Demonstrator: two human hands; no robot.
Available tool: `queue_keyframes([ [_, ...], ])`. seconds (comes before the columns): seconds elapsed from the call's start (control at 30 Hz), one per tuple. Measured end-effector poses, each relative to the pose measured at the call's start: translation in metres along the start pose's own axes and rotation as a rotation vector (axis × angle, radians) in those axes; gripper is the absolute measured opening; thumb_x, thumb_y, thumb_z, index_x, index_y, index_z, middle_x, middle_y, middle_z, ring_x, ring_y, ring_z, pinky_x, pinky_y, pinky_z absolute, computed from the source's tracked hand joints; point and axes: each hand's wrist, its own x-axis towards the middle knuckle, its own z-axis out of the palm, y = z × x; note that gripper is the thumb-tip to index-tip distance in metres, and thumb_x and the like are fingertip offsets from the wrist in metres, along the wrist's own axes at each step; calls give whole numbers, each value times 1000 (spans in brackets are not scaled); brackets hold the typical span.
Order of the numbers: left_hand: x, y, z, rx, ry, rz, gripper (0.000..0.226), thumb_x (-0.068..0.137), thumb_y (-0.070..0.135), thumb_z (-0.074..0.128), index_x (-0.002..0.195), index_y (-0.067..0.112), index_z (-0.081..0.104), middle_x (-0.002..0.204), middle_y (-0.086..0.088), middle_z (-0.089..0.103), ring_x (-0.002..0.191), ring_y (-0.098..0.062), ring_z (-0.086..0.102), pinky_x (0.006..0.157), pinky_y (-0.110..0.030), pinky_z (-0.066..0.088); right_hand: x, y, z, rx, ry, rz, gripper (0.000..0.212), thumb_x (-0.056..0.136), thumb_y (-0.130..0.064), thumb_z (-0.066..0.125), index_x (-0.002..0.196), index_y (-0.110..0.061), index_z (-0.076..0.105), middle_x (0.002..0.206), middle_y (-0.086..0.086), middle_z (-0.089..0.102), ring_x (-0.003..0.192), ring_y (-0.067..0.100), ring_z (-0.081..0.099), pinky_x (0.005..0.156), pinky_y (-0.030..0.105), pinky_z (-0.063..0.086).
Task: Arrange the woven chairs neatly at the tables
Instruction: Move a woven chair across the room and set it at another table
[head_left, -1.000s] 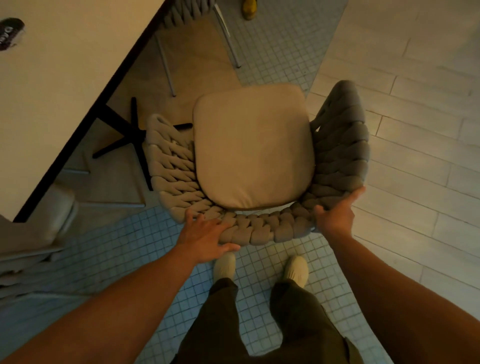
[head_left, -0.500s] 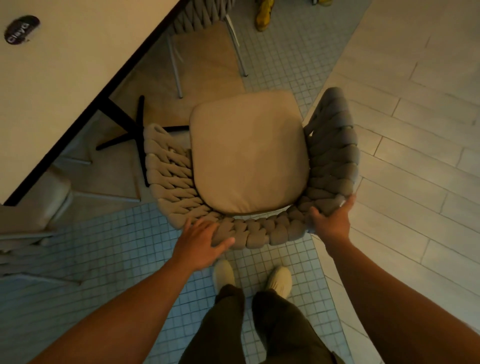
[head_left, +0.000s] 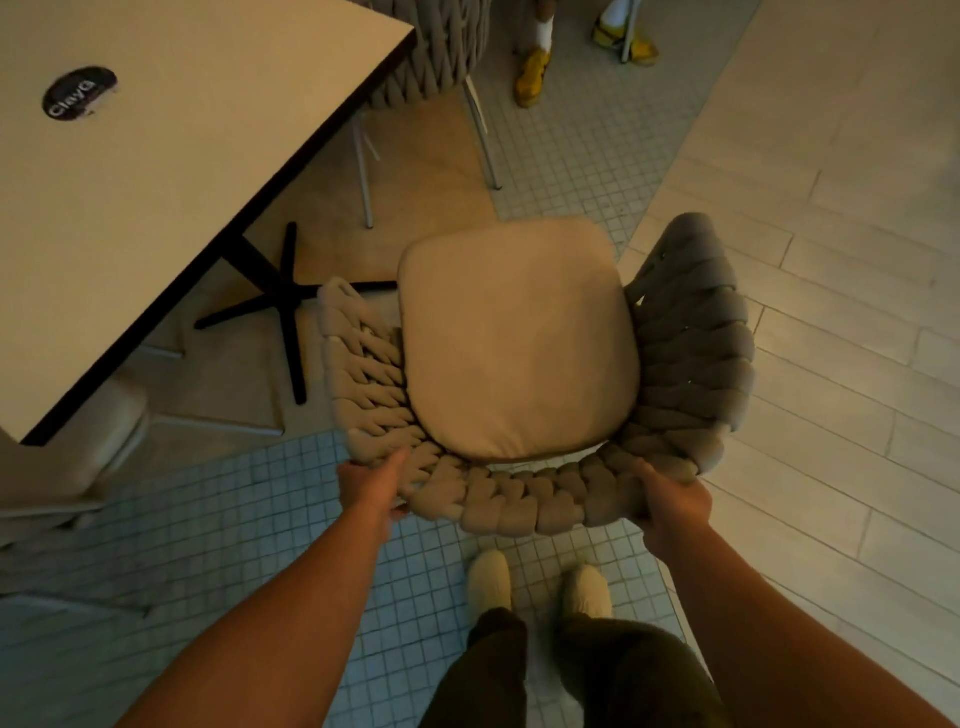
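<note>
Woven chair (head_left: 685, 364) centre frame, apart from desk (head_left: 182, 156) at upper left. Left hand (head_left: 371, 491) grips backrest rim lower left, right hand (head_left: 670, 506) lower right; fingers of both curled round the weave.

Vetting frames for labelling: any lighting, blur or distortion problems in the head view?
Head view: dim, warm yellow cast, no glare; wide-angle stretch toward the edges; slight motion blur on the left hand and the woven chair beside it; right hand looks sharper.
</note>
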Motion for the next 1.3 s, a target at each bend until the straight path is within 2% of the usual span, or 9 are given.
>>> queue_keyframes([
  [0.17, 0, 8, 4, -26, -204, -91, 29, 91, 19, 72, 118, 16, 63, 107, -14, 72, 85, -28, 69, 54, -42, 59, -6, 7, 6, 175, -109, 67, 53, 88, -9, 70, 135, -18, 47, 117, 10, 54, 108, 38, 55, 82, 57, 50],
  [0.27, -6, 11, 6, -16, -270, -171, 5, 100, 15, 57, 100, 16, 62, 93, -9, 68, 81, -26, 64, 69, -47, 56, -1, 8, 8, 207, -118, 93, 51, 87, -3, 68, 130, -22, 49, 117, 11, 56, 107, 37, 58, 81, 55, 50],
  [0.4, -11, 11, 10, -27, -239, -139, 16, 101, 9, 52, 89, 17, 59, 86, -8, 64, 77, -25, 61, 77, -49, 52, 8, 8, 9, 207, -102, 117, 49, 82, 0, 71, 121, -23, 52, 120, 12, 59, 108, 38, 61, 83, 56, 52],
  [0.53, -16, 4, 13, -76, -168, -105, 18, 97, 3, 54, 111, 14, 60, 90, -9, 65, 79, -27, 63, 73, -51, 54, 18, 4, 4, 178, -89, 109, 48, 79, 0, 72, 117, -22, 53, 118, 13, 61, 103, 38, 63, 78, 54, 54],
  [0.7, -36, -9, 23, -132, -160, -107, 18, 99, 4, 54, 88, 17, 60, 86, -8, 65, 77, -25, 61, 73, -50, 52, 31, -14, -3, 110, -143, 88, 42, 84, 0, 69, 117, -20, 52, 116, 13, 59, 103, 37, 61, 81, 54, 53],
  [0.8, -42, -24, 27, -187, -119, -117, 12, 98, 5, 56, 102, 14, 63, 91, -10, 68, 80, -27, 65, 66, -47, 57, 40, -27, -6, 60, -177, 78, 49, 84, 1, 68, 127, -15, 51, 115, 14, 59, 100, 36, 62, 78, 52, 54],
  [1.03, -70, -42, 53, -372, -71, -160, 23, 101, 6, 52, 123, 10, 58, 109, -14, 65, 94, -33, 62, 87, -57, 52, 63, -70, -2, -68, -288, 41, 51, 85, 2, 69, 129, -15, 49, 114, 13, 57, 99, 36, 60, 84, 56, 53],
  [1.17, -74, -59, 67, -480, 22, -135, 34, 94, 2, 61, 127, 13, 61, 118, -17, 68, 96, -35, 67, 63, -49, 60, 78, -91, 8, -148, -332, -2, 51, 83, 1, 72, 128, -14, 50, 113, 13, 60, 98, 36, 62, 83, 58, 53],
  [1.3, -79, -70, 79, -582, 69, -161, 36, 93, 1, 62, 126, 13, 63, 119, -18, 70, 99, -37, 69, 66, -49, 58, 92, -105, 18, -222, -372, -28, 52, 83, 0, 73, 129, -14, 51, 116, 12, 60, 101, 38, 62, 71, 51, 54],
])
